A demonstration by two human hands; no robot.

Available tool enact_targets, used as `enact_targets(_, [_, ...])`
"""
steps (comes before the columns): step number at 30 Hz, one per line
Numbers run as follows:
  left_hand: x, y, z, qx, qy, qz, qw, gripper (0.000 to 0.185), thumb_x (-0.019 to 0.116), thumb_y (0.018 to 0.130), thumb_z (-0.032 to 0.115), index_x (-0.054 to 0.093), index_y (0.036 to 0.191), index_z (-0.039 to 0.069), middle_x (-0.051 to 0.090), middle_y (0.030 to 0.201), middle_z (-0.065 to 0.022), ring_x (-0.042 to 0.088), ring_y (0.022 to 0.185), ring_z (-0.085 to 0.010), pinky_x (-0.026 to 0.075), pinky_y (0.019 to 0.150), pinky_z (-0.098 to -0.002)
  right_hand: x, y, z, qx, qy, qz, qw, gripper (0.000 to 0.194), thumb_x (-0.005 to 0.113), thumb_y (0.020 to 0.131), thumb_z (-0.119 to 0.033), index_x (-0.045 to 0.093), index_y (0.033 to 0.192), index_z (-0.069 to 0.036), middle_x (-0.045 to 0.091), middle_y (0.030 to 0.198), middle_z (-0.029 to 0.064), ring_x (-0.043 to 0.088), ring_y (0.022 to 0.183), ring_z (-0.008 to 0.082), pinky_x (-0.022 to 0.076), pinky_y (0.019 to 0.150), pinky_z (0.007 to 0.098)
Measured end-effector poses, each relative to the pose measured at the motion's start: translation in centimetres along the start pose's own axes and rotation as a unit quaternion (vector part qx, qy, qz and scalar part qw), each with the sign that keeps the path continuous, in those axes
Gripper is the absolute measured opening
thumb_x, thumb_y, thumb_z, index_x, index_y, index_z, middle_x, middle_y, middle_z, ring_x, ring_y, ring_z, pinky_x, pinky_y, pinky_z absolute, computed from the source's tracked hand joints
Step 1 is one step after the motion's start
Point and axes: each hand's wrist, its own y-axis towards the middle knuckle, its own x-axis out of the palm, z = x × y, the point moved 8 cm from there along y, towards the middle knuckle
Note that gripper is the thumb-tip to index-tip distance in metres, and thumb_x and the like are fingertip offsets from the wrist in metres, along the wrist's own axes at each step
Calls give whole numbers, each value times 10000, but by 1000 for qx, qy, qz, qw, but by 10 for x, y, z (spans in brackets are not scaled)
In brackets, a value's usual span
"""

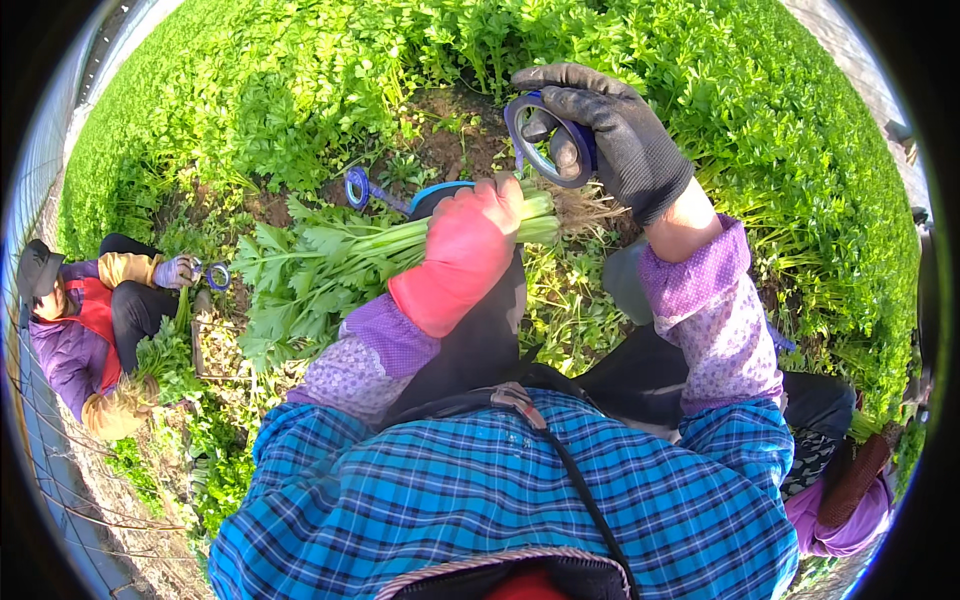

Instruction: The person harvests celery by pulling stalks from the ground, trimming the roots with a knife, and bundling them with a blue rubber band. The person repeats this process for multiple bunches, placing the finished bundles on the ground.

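Note:
My left hand [480,225], in a pinkish-red glove, grips a bunch of celery [375,244] around its stalks near the base. The leaves spread to the left, and pale tangled roots [585,208] stick out to the right. Just above those roots, my right hand [611,127] wears a black work glove and holds a roll of blue tape [512,124], with fingers through its ring. A second blue tape ring [358,187] with a strip trailing from it is near my left knee, beyond the celery.
Dense celery plants [735,97] stand ahead and to both sides, around bare soil [450,142]. At far left a co-worker [90,322] sits low, holding celery and a blue tape ring [218,277]. Another person [840,480] is partly visible at lower right. Netting [45,450] edges the left.

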Motion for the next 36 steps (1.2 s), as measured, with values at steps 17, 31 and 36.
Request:
enact_targets(17, [-6, -4, -6, -19, 67, 56, 996, 151, 658, 801, 130, 581, 928, 105, 560, 703, -5, 610, 591, -150, 488, 491, -325, 11, -40, -20, 100, -9, -14, 995, 302, 587, 1016, -148, 694, 1232, 33, 732, 1068, 93, 688, 951, 141, 573, 843, 281])
enact_targets(31, [-5, -1, -12, -33, 24, -15, 999, 368, 668, 817, 136, 664, 1182, 81, 643, 744, -46, 703, 654, -201, 526, 513, -360, 24, -45, -21, 52, -59, -18, 997, 339, 589, 1022, -142, 663, 1301, 36, 730, 1047, 69, 686, 908, 106, 565, 797, 233])
enact_targets(36, [-10, -2, -22, -37, -114, -23, 993, 378, 717, 742, 127, 631, 1103, 54, 664, 765, -115, 723, 719, -314, 567, 607, -425, 41, -79, -30, 71, 48, -15, 996, 346, 543, 1054, -148, 612, 1340, 36, 695, 872, 69, 644, 696, 88, 511, 614, 221])
